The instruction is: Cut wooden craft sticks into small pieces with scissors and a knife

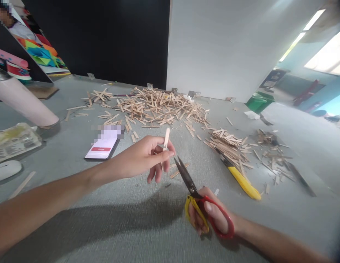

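Note:
Between the thumb and fingers of my left hand a short wooden stick is pinched, standing nearly upright. My right hand grips scissors with one yellow and one red handle loop. Their dark blades are slightly parted, with the tips close to my left fingertips and apart from the stick. A couple of loose wooden pieces lie on the table just behind the blades. Part of the held stick is hidden by my fingers.
A heap of wooden sticks spreads before the upright panels. A yellow-handled cutter knife rests beside a smaller stick pile at right. Leftward are a phone, a pale bottle, a plastic packet and a white mouse.

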Tool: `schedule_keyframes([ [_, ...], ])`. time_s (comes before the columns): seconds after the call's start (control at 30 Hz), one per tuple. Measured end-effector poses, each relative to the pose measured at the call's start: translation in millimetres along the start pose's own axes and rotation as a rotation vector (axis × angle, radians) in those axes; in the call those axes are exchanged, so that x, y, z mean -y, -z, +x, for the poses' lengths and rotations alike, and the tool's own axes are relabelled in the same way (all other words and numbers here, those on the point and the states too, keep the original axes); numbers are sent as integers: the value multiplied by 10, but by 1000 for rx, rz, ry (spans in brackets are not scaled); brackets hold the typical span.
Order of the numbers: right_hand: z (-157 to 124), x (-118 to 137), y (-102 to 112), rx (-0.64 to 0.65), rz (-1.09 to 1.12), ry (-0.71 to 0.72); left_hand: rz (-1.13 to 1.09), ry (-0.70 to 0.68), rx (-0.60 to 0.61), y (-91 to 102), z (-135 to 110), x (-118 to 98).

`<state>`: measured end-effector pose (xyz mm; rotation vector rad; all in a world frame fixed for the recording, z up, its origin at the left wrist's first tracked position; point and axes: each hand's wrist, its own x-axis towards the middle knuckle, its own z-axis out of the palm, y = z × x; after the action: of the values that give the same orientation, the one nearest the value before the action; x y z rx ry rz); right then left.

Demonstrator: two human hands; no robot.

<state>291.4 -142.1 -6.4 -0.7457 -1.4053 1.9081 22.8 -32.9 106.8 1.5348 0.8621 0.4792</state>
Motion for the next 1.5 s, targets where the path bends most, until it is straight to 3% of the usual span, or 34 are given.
schedule_keyframes([
  [0.13, 23, -25, -5, -6, 31, 48, 116, -16, -79, 22, -15, -17],
  [0.4, 5, 61, -37, -15, -65, 34, 214, 38, -20, -99, -108, -77],
  [0.73, -12, 100, -13, 0, -105, -35, 286, -25, -24, -282, -156, -10],
  [1.13, -4, 10, 5, -44, -76, -75, 175, -74, -8, -384, -116, 79],
  [1.5, 4, 10, 3, -42, -53, -55, 62, -123, -43, -340, -81, 93],
])
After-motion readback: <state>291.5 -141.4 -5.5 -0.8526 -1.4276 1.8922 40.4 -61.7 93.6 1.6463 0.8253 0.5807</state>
